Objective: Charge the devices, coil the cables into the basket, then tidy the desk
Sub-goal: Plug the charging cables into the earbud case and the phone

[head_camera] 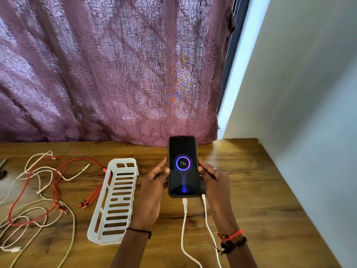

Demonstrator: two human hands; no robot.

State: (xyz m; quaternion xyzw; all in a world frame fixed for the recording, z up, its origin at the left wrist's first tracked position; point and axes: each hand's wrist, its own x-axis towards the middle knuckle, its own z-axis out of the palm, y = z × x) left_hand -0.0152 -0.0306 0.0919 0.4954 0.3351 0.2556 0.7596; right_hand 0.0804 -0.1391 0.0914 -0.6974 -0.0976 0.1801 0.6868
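Note:
A black phone (183, 167) is held upright over the wooden desk (251, 190), its screen showing a charging ring and 76%. My left hand (154, 182) grips its left edge and my right hand (214, 180) grips its right edge. A white cable (184, 229) is plugged into the phone's bottom. A second white cable (207, 219) runs up to a dark device (202, 187) half hidden behind the phone and my right hand. The white slotted basket (114, 202) lies empty on the desk, left of my left hand.
A loose tangle of red cables (56, 182) and white cables (38, 215) sprawls over the desk's left part. Dark objects (2, 167) show at the far left edge. A purple curtain (116, 74) hangs behind the desk and a pale wall (309, 113) borders the right side.

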